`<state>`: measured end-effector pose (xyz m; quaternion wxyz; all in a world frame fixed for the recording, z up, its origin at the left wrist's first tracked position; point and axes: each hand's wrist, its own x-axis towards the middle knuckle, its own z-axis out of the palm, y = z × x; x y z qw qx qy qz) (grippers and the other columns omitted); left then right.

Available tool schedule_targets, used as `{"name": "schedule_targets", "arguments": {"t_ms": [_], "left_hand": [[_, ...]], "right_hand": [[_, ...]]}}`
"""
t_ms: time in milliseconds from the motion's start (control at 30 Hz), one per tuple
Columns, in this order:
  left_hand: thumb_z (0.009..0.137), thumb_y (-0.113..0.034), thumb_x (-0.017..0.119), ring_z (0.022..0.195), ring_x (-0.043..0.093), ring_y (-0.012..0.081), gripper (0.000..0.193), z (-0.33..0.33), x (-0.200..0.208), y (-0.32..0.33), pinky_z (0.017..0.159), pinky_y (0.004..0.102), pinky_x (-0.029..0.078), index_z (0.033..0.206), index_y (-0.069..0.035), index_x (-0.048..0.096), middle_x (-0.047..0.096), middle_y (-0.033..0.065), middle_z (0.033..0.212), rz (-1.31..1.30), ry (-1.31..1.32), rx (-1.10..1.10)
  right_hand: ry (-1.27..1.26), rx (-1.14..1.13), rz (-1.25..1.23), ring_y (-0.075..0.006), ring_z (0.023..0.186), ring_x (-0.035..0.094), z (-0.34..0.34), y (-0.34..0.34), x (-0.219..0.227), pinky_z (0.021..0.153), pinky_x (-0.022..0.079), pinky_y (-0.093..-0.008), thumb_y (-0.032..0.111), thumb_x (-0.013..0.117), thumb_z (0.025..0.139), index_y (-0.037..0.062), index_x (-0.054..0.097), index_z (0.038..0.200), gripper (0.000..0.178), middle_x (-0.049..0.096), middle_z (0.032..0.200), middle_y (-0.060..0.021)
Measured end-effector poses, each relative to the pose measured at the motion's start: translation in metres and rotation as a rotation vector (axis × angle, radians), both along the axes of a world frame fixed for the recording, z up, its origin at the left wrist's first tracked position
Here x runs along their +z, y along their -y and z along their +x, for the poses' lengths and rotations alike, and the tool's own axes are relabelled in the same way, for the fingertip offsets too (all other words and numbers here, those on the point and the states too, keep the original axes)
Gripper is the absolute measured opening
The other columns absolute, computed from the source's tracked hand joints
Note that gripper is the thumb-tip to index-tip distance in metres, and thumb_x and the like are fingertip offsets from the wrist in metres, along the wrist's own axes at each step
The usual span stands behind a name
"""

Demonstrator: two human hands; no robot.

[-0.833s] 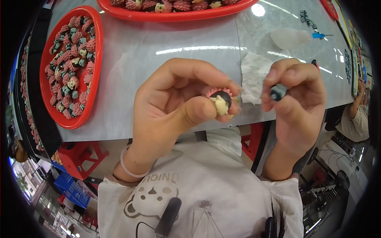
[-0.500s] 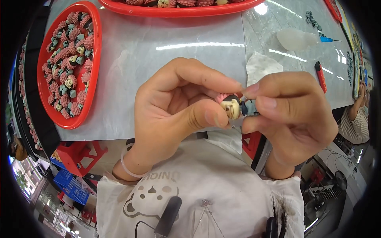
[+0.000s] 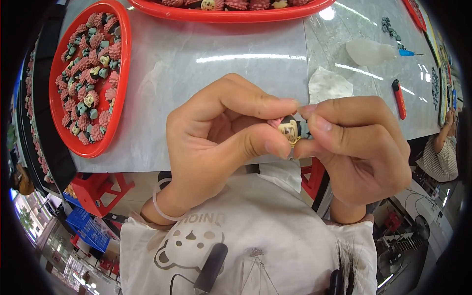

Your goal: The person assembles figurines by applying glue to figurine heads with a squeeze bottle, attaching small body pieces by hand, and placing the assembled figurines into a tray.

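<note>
Above my lap, at the table's near edge, both hands meet on a small figurine (image 3: pixel 289 130). Its head has a cream face, black hair and a pink ruffled part. My left hand (image 3: pixel 211 132) is closed on the head end between thumb and forefinger. The fingers of my right hand (image 3: pixel 359 142) pinch the grey-blue body end, which they mostly hide. Head and body sit close against each other; whether they are joined I cannot tell.
A red oval tray (image 3: pixel 125 73) full of similar small figurines stands at the left, another red tray (image 3: pixel 236 15) at the far edge. To the right are a white tissue (image 3: pixel 330 84), a squeeze bottle (image 3: pixel 371 52) with a blue needle tip, a red-and-black lighter-like object (image 3: pixel 398 100) and small dark pieces (image 3: pixel 390 28).
My right hand has moved slightly left, bringing the grey-blue body closer to the head. The head is turned a little in my left fingers.
</note>
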<state>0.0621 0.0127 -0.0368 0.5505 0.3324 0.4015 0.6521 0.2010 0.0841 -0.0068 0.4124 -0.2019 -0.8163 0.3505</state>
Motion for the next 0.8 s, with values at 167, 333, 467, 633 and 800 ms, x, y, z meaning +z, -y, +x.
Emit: {"name": "schedule_targets", "arguments": {"t_ms": [167,333,467,633,800], "left_hand": [[0.068,-0.025,0.068,0.078,0.053,0.0138,0.038,0.0,0.012,0.003,0.069,0.0243,0.043,0.089,0.002,0.052,0.053,0.0116,0.092,-0.066,0.01,0.03],[0.071,-0.01,0.065,0.08,0.052,0.0167,0.029,-0.023,0.023,0.01,0.071,0.0255,0.042,0.093,0.003,0.05,0.052,0.0141,0.096,0.047,0.118,-0.038],[0.077,-0.003,0.047,0.101,0.047,0.0217,0.032,-0.085,0.06,0.02,0.082,0.0307,0.039,0.108,0.003,0.046,0.05,0.0151,0.11,-0.04,-1.12,0.39],[0.083,-0.016,0.047,0.113,0.038,0.03,0.035,-0.136,0.05,0.053,0.094,0.0343,0.029,0.114,-0.003,0.044,0.043,0.0151,0.119,-0.332,-1.741,0.488],[0.084,-0.022,0.046,0.113,0.037,0.0294,0.038,-0.136,0.055,0.065,0.093,0.0344,0.029,0.116,-0.003,0.042,0.039,0.0161,0.122,-0.414,-1.566,0.5]], "right_hand": [[-0.001,-0.011,-0.076,-0.0167,0.062,0.056,-0.002,0.01,0.005,0.051,0.044,-0.0201,-0.001,0.067,0.064,-0.001,0.059,0.08,0.018,0.054,0.081,-0.0172],[0.133,-0.162,0.026,-0.0207,0.076,0.045,0.006,0.021,0.005,0.056,0.04,-0.0255,0.034,0.069,0.063,0.0096,0.064,0.087,0.035,0.044,0.091,-0.0122],[0.051,-0.213,-0.105,-0.0176,0.073,0.042,0.041,0.008,0.003,0.063,0.035,-0.0246,0.023,0.062,0.073,-0.0007,0.056,0.089,0.029,0.046,0.088,-0.0126],[0.066,-0.205,-0.214,-0.0136,0.073,0.041,0.033,0.01,-0.004,0.064,0.034,-0.0216,0.006,0.053,0.076,-0.0043,0.053,0.09,0.017,0.045,0.09,-0.0112],[0.084,-0.238,-0.195,-0.0128,0.074,0.044,0.037,0.011,-0.007,0.062,0.035,-0.0196,-0.002,0.05,0.076,-0.004,0.053,0.088,0.013,0.047,0.086,-0.0092]]}}
